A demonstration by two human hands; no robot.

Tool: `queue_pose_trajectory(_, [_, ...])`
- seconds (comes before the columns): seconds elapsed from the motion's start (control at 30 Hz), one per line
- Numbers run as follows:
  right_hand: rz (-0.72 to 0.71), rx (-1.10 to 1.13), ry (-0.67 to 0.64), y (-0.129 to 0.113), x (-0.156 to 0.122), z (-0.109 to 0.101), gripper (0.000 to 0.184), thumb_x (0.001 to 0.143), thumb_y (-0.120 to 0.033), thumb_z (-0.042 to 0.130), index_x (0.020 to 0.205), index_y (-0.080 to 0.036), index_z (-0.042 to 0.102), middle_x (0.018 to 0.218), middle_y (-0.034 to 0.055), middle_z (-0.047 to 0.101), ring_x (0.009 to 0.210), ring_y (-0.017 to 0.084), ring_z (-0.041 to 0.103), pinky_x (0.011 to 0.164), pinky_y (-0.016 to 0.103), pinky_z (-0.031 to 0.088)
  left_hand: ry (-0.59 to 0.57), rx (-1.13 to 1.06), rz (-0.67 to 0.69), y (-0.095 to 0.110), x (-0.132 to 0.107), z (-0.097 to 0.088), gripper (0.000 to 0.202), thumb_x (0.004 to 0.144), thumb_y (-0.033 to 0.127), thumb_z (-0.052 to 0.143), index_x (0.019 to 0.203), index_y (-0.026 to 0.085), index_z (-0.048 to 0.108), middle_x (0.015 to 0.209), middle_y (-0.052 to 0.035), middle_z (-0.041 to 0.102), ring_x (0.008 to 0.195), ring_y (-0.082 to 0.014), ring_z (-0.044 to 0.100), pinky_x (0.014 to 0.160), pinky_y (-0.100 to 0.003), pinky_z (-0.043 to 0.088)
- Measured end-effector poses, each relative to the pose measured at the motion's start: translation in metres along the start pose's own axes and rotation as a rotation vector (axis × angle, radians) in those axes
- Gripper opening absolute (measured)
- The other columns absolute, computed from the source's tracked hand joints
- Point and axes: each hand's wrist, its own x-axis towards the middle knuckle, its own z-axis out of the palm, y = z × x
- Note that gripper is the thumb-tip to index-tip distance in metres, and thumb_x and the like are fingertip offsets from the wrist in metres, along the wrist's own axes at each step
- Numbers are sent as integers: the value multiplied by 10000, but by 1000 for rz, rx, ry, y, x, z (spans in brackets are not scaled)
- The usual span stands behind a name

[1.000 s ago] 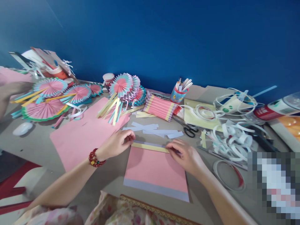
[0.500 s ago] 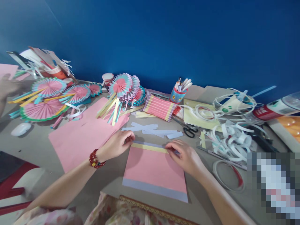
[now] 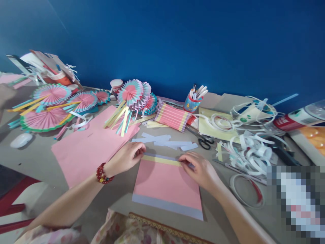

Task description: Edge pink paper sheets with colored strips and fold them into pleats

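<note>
A sheet of pink paper (image 3: 167, 183) lies flat on the table before me, with a lavender band (image 3: 166, 206) along its near edge. Near the far edge runs a yellow paper strip (image 3: 162, 160), with a thin lavender edge beyond it. My left hand (image 3: 128, 156), wearing a red bead bracelet (image 3: 102, 174), pinches at the far left corner. At the far right end, my right hand (image 3: 199, 169) has thumb and forefinger closed on the yellow strip and paper edge. Just beyond the sheet lie several lavender paper strips (image 3: 162, 138).
Pink sheets (image 3: 88, 145) and pleated paper fans (image 3: 83, 101) cover the left side, beside a white mouse (image 3: 21, 140). Scissors (image 3: 204, 142), a pleated striped paper (image 3: 171, 117), a pen cup (image 3: 193, 101), tangled white strips (image 3: 251, 149) and a tape ring (image 3: 247, 191) lie beyond and right. A blurred co-worker's hand (image 3: 6, 95) shows far left.
My hands and the pink sheet keep the same position. At the far left, the other person's hand has moved further out of view and the pink paper there has lowered.
</note>
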Motion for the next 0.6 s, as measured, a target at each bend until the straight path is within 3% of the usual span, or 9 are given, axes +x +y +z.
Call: queue_pose_trajectory(0.6, [15, 3, 5, -3, 0, -2, 129, 856, -180, 513, 880, -231, 628, 867, 36, 676, 832, 196, 628, 718, 285, 469, 5, 78, 4, 5, -2, 0, 151, 852, 90, 507, 949, 201, 541, 875, -17, 646, 795, -175, 603, 737, -284, 449])
